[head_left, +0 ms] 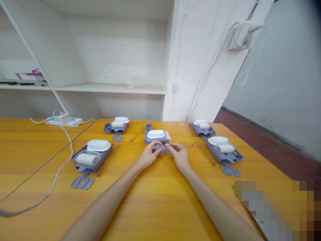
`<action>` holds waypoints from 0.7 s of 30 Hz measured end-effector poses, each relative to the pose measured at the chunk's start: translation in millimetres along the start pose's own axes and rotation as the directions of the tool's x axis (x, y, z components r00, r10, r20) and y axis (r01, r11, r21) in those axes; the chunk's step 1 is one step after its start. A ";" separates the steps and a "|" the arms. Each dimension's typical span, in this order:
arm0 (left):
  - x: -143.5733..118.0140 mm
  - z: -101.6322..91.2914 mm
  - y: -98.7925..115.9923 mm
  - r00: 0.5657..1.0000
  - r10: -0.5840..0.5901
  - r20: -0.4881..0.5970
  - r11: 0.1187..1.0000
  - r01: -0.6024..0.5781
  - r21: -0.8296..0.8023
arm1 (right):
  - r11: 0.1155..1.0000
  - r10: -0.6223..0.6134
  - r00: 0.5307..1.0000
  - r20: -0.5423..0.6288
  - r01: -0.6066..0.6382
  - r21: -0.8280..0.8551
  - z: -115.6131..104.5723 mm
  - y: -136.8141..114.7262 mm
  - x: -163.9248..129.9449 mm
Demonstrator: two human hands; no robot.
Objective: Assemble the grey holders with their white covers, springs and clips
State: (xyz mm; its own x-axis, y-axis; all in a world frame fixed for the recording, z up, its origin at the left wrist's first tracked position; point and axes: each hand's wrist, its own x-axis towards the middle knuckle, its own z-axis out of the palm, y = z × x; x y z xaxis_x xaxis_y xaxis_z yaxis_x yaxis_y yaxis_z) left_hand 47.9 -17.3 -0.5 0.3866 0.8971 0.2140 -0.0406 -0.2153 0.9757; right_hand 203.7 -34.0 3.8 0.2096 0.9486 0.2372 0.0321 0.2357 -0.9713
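Both hands meet near the middle of the table around a small flat grey-purple plastic piece [162, 147] with a ring shape at its centre. My left hand [149, 154] pinches its left end, thumb in front. At its right end, my right hand [179, 156] grips with thumb and fingers. Just behind them lies a grey-purple plastic housing [147, 140] bearing a white oval part [155, 134]. A thin coil spring [188, 146] sticks out to the right, beyond my right fingers, which partly hide it. Another coil spring [137, 133] rests behind my left hand.
Similar housings with white rollers stand at front left [87, 157], back left [120, 126], back right [203, 128] and right [223, 149], several with springs alongside. A white cable [65, 160] runs from a power strip [72, 122] across the table's left side. Shelves [115, 87] rise behind.
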 end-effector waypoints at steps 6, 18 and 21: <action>-0.7 0.8 -2.9 0.999 0.022 0.037 1.000 -0.023 0.011 | 1.000 -0.013 1.000 -0.019 0.013 -0.026 0.9 0.0 -1.1; -0.3 -0.5 -0.9 0.998 0.040 -0.038 0.994 -0.036 0.107 | 0.994 -0.040 0.987 0.156 0.055 -0.091 0.1 2.8 -4.6; -0.1 -1.1 -1.6 0.999 0.032 -0.044 0.995 -0.028 0.097 | 0.999 -0.009 0.983 0.183 0.018 -0.048 1.4 5.4 -4.7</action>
State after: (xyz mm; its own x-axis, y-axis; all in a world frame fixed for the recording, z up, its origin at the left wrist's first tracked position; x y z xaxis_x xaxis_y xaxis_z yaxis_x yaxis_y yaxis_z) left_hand 46.9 -16.7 -2.0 0.3446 0.9057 0.2470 0.0380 -0.2763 0.9603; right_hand 201.6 -36.8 -2.5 0.0269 0.9692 0.2449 0.0828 0.2420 -0.9667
